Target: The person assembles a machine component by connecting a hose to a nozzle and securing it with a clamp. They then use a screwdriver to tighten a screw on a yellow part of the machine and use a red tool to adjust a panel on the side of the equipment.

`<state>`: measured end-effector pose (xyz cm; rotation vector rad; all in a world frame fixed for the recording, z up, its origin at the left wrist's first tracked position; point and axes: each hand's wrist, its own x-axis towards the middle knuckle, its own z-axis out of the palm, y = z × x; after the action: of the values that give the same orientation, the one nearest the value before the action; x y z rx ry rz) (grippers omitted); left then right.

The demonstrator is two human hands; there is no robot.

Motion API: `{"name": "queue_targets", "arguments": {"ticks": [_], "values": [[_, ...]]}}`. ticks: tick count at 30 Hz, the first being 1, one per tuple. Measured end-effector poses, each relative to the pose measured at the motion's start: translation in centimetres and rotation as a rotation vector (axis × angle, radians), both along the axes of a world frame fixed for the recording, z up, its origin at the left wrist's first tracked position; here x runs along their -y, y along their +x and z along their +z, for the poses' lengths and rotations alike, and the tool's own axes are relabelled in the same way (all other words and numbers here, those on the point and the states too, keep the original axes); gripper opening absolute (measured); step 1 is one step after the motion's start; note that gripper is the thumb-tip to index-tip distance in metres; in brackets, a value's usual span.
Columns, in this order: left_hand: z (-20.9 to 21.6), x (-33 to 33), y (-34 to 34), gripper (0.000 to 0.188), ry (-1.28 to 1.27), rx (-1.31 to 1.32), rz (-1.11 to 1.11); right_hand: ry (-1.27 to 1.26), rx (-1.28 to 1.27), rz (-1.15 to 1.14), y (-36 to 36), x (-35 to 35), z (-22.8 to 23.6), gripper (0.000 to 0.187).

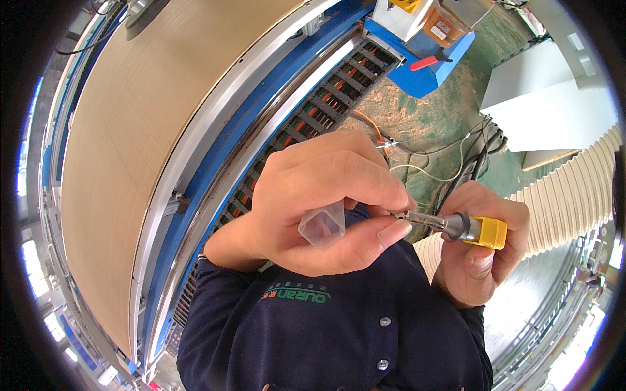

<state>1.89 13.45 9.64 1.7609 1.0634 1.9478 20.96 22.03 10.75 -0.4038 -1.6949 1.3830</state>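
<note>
My left hand is closed, with a clear square plastic tube in its curled palm, open end facing up. Between its thumb and forefinger it pinches the tip of a silver router bit. My right hand is closed around a yellow plastic cap, from which the bit points left toward the other hand. A dark grey collar circles the bit beside the cap. Both hands are in front of my dark blue shirt. The lower part of the tube is hidden by my left fingers.
On the left lies a large tan machine bed with blue and silver rails. A black cable chain runs along it. At top right, a red-handled tool rests on a blue shelf. Loose cables and a ribbed cream hose are on the right.
</note>
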Motion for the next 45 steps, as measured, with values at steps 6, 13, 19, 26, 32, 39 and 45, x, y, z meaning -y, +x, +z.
{"name": "queue_targets", "arguments": {"ticks": [6, 13, 19, 26, 32, 39, 45], "values": [[0.1, 0.0, 0.0, 0.025, -0.019, 0.008, -0.014, 0.041, -0.026, 0.023, 0.1, -0.3, -0.3, 0.050], [0.0, 0.0, 0.2, 0.025, -0.045, 0.038, -0.028, 0.174, -0.085, 0.114, 0.6, -1.6, -1.0, 0.041], [0.0, -0.2, 0.3, 0.025, -0.039, 0.042, -0.015, 0.250, -0.024, 0.024, 0.6, -1.2, -1.1, 0.048], [0.2, 0.0, 0.4, 0.025, -0.040, 0.054, 0.002, 0.613, 0.074, -0.009, 1.0, -2.2, -0.6, 0.043], [0.2, 0.0, 0.4, 0.026, -0.054, 0.051, -0.001, 0.738, -0.044, -0.089, 0.6, -2.7, -1.1, 0.037], [0.3, 0.1, 0.3, 0.025, -0.067, 0.053, 0.004, 0.785, -0.011, -0.092, 0.8, -2.7, -0.8, 0.038], [0.2, 0.1, 0.4, 0.025, -0.073, 0.063, -0.006, 0.802, -0.023, -0.106, 0.9, -2.8, -1.0, 0.038]]}}
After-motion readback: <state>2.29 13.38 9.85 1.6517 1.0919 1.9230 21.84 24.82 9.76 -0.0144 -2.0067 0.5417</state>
